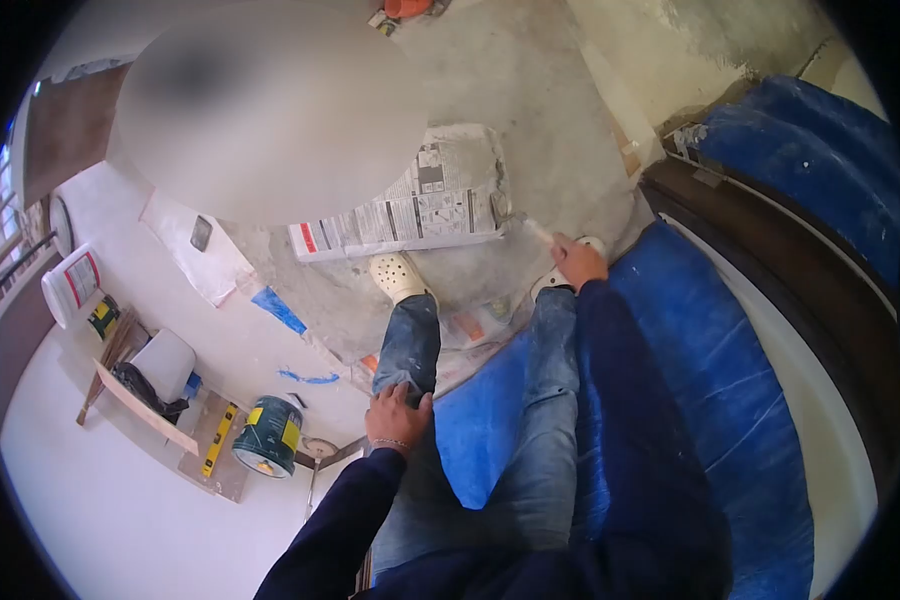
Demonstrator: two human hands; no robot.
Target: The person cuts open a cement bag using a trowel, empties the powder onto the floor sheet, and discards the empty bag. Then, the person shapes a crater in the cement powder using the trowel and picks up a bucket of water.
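My right hand, fingers closed, grips the handle of a small tool beside the right clog. The tool's far end is at the right end of a printed bag, which lies on the dusty floor. My left hand rests on my left knee, palm down, with its fingers spread over the jeans and nothing held. A cream clog on my left foot stands just below the bag's lower edge. A large blurred oval hides the bag's upper left part.
Blue sheeting covers the floor below and right, beside a dark beam. At the left are a green bucket, a yellow level, a white container and boards. A phone-like object lies nearby.
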